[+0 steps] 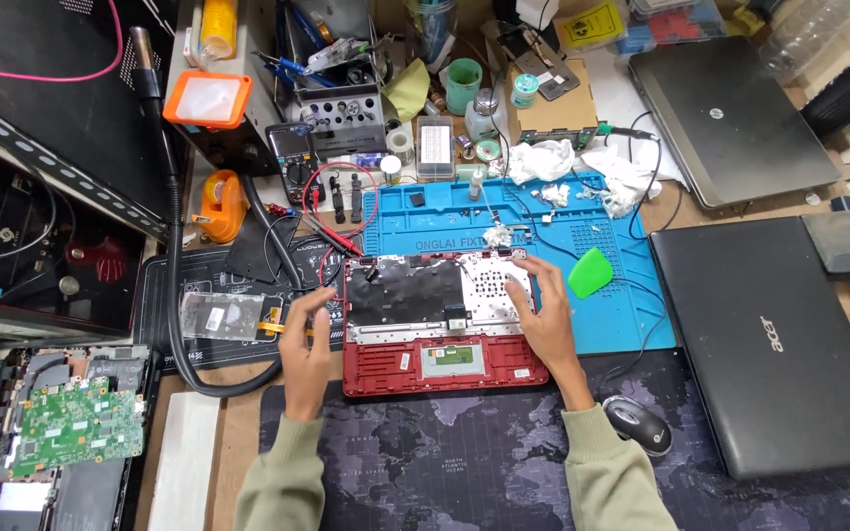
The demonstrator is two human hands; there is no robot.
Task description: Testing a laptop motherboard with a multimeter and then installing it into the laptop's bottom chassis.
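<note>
red laptop shell (445,339) between both hands

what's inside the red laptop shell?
Red shell holds a black sheet, white perforated plate and touchpad back. Right hand covers its right edge.

The right hand (546,315) hides part of the red laptop shell (442,324).

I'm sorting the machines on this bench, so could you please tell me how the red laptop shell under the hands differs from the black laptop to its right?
The red laptop shell lies opened up, its insides bare; the black laptop is shut, lid whole. The left hand and right hand rest on the red one; nothing touches the black one. The red one looks smaller. Both lie flat on the bench.
</note>
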